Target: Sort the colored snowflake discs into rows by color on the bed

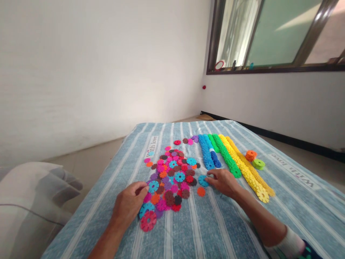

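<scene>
A loose pile of notched plastic discs (169, 198) in pink, red, purple, brown, orange, black and blue lies on the striped cloth. My left hand (129, 201) is at the pile's left edge, thumb and finger pinched on a light blue disc (153, 186). To the right of the pile, my right hand (221, 181) has its fingertips closed on another blue disc (203, 181). Rows of overlapping discs stretch away beyond that hand: blue (205, 153), green (226, 156) and yellow (244, 167).
An orange stack (251, 155) and a lime green stack (259, 164) sit right of the rows. The cloth-covered surface (107, 187) has a white wall behind it and a window at upper right. White draped fabric (35, 201) is at the left.
</scene>
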Demonstrator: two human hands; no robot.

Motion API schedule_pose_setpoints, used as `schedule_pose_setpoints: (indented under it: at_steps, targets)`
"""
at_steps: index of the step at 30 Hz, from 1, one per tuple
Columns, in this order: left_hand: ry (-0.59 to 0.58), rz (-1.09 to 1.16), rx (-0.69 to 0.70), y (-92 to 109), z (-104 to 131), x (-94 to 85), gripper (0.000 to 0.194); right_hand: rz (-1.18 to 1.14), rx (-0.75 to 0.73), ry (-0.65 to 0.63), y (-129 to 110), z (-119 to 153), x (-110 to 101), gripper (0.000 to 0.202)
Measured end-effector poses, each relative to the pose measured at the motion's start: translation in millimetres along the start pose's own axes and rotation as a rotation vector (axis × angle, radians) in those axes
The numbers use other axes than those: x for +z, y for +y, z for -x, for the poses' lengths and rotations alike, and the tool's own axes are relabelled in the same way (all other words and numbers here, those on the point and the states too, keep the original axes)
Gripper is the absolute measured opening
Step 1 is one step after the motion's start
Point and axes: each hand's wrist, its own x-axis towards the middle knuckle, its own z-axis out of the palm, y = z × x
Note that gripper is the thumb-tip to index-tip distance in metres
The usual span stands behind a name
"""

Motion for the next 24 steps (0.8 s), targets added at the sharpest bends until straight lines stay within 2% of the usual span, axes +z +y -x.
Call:
schedule_pose_setpoints:
  at_steps: [5,8,14,19,24]
  targets:
    - [0.008,-0.002,0.003,-5.1,-1.6,2.1,0.028,0.136,-0.016,-0.047,-10.3,-1.9,3.5,0.028]
    - [0.008,-0.006,0.009,-5.4,-2.0,2.3,0.027,0.131,-0.013,-0.036,-11.6,-2.9,5.6,0.026]
    - [0.007,-0.003,0.010,-2.6,-0.6,1.7,0.028,0.006,0.007,-0.007,-8.0,-5.5,8.1,0.018]
    - [0.004,0.000,0.008,-1.9,-1.1,1.0,0.028,-0.261,-0.003,0.061,-9.4,-5.4,12.0,0.011]
    - [0.006,0.001,0.008,-5.2,-2.7,0.6,0.028,-0.400,-0.047,0.060,-9.0,-6.5,16.5,0.007]
